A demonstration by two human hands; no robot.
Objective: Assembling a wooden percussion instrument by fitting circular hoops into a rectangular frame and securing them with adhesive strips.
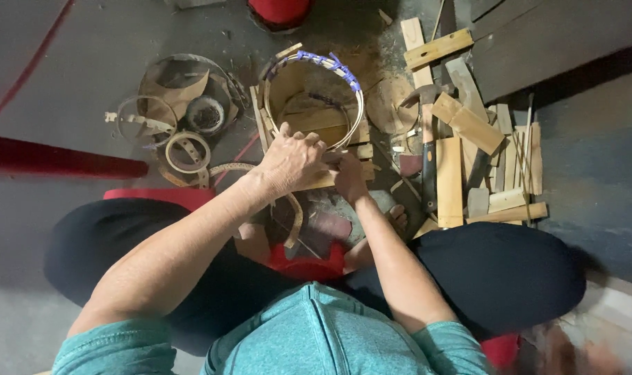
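Fingers of the left hand curl down over the near rim of the bamboo hoop frame, clamped on it, apparently to steady it against the floor. Just right of that hand, the right hand closes on a flat bamboo strip lying across the hoop's near edge; its fingertips are hidden, so the exact grip is unclear. Beyond the hoop's far rim runs a blue binding. Right of the hoop lie wood offcuts and a dark-handled knife; left of it, smaller rings.
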